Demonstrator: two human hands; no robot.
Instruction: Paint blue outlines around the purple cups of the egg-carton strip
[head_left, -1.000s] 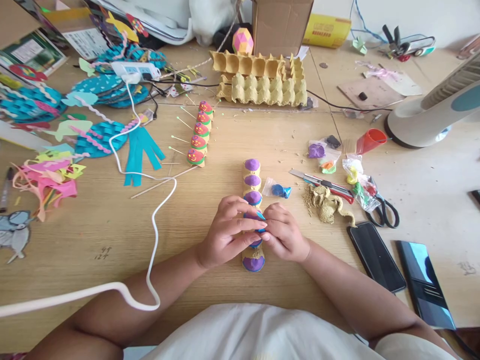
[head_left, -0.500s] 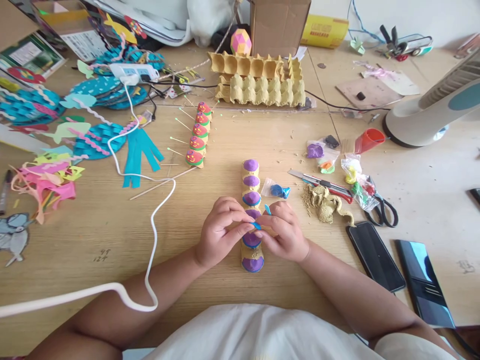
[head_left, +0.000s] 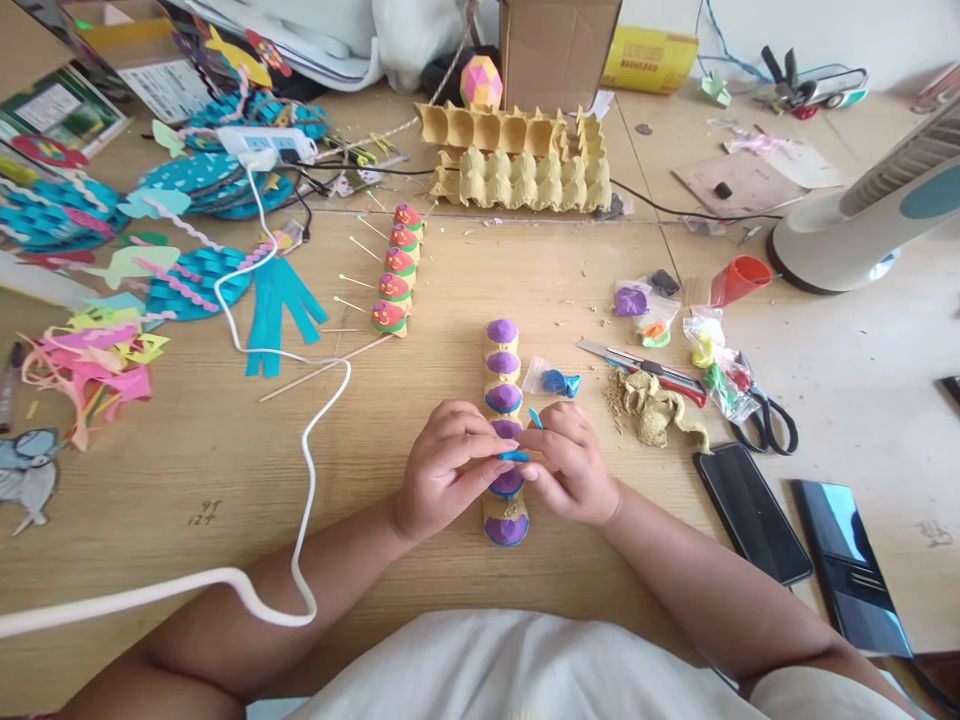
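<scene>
Above an egg carton strip [head_left: 505,507] with purple clay caps, both hands meet around a thin strip of blue clay [head_left: 514,456]. My left hand [head_left: 450,465] is closed, pinching the strip between thumb and fingers. My right hand [head_left: 568,462] has its fingers curled at the strip's other end, and a bit of blue clay [head_left: 535,418] sticks up between them. Blue edging shows along the lower rims of several caps. Just beyond my right hand lies a small bag of blue clay [head_left: 559,382].
Right of the strip lie a utility knife [head_left: 652,370], carton scraps [head_left: 654,410], scissors [head_left: 772,425] and two phones [head_left: 754,515]. A finished red-and-green caterpillar [head_left: 397,272] stands farther back, before egg cartons [head_left: 534,180]. A white cable [head_left: 307,450] runs along the left.
The blue strip between my fingers shows longer and lies more level. My fingertips have moved slightly apart; the carton strip stays put.
</scene>
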